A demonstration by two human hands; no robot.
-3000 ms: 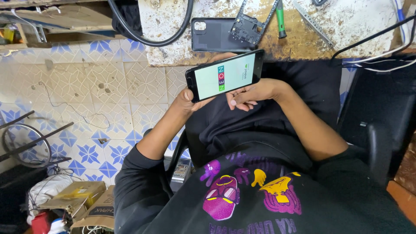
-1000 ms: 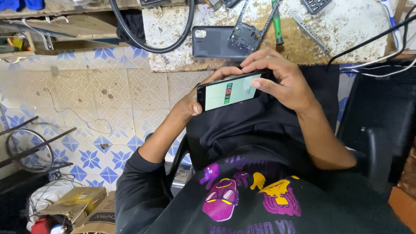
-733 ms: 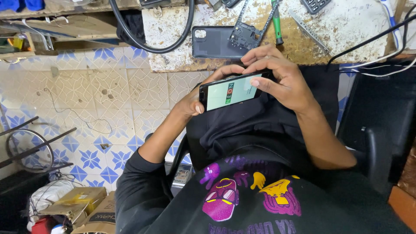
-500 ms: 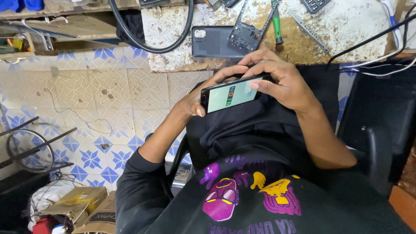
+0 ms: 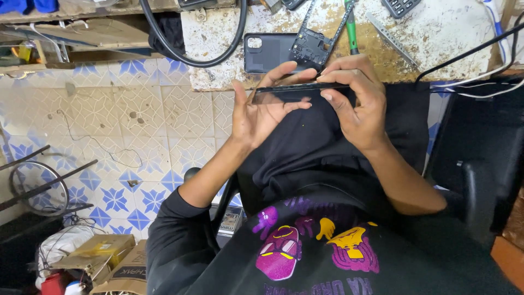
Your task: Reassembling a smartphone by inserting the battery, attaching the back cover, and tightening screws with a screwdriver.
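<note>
Currently the person sits at a worn, paint-flaked workbench [image 5: 436, 38], and both bare hands are raised just in front of its near edge, over the lap. Between them is a smartphone [image 5: 300, 87], turned so that only its thin dark edge shows (screen not visible from this angle). The left hand [image 5: 256, 112] is open-palmed, fingers spread and slightly curled, supporting the left end of the phone with fingertips against its edge and underside. The right hand [image 5: 355, 101] is closed on the right part of the phone, thumb below and fingers along the top, a firm pinch. The phone lies roughly level, parallel to the bench edge and just short of it.

On the bench, directly beyond the phone: a dark grey phone back cover [image 5: 267, 52] with a camera cutout, lying flat. Touching its right side, a bare black inner phone frame [image 5: 310, 48]. Just right of that, a green-handled screwdriver [image 5: 351, 30] pointing away from the person. A thick black cable loop [image 5: 191, 49] curves over the bench's left end. Thin black and white wires [image 5: 475, 65] run along the bench's right part.

Left of the bench, blue-and-cream patterned floor tiles [image 5: 109, 125]; cardboard boxes [image 5: 103, 254] lie well away from the bench, near the person's left elbow. Person wears a black shirt with a purple and yellow print [image 5: 305, 246].
</note>
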